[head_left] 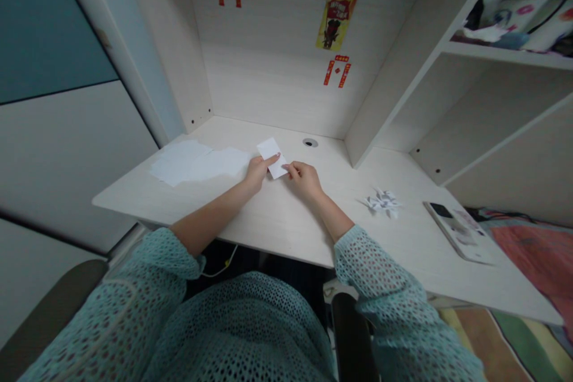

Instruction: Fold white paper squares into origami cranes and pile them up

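Note:
A small white folded paper is held above the desk, tilted, between my two hands. My left hand grips its left side, the thumb lying across the front and the other fingers hidden behind it. At the lower right corner, the thumb and fingertips of my right hand pinch the edge, with the remaining fingers curled. Several white paper sheets lie overlapping on the desk to the left. A cluster of folded white paper pieces sits to the right of my right hand.
The white desk has a round cable hole near its back panel. A phone rests on a flat white box at the right. Shelves with bags rise at the upper right. A dark armrest stands below the desk.

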{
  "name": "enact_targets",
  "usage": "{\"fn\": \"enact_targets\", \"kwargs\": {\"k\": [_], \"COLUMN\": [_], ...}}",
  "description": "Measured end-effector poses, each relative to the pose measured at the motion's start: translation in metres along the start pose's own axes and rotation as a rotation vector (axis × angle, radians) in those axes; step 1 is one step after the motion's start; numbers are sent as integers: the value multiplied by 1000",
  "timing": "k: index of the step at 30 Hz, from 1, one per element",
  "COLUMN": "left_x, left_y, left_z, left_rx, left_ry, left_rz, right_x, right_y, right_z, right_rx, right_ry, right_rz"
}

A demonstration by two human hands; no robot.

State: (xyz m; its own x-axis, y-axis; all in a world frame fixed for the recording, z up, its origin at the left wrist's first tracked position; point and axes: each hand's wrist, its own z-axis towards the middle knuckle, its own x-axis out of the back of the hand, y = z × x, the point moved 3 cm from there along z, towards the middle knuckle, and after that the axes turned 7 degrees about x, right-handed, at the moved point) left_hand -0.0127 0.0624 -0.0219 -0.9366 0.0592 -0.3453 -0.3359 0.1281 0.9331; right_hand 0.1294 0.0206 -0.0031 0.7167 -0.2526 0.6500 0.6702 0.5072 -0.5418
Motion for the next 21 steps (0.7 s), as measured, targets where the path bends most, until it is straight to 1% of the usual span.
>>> {"fn": "enact_targets", "kwargs": {"k": [3,5,9,13,18,21], "left_x": [-2,-3,-4,-3,-4,-3], "left_y": [1,1,1,3,3,2], "left_z": [-2,-2,-2,-4,-6,-3], "left_rx": [9,3,-26,-59,-25,-5], "left_ry": [-2,-13,-57,-73,-80,-58], "left_rz": [-2,4,50,111,98,58], "right_x": [2,2,0,-4,-6,-7], "right_y": [0,0,3,4,0,2], "right_z": [0,0,-1,-4,-5,-4], "right_rx": [-14,8,64,76,111,76], "right_ry": [6,6,-27,-29,-33,-26], "right_rz": [-58,-78,-65,-50,-41,0]}}
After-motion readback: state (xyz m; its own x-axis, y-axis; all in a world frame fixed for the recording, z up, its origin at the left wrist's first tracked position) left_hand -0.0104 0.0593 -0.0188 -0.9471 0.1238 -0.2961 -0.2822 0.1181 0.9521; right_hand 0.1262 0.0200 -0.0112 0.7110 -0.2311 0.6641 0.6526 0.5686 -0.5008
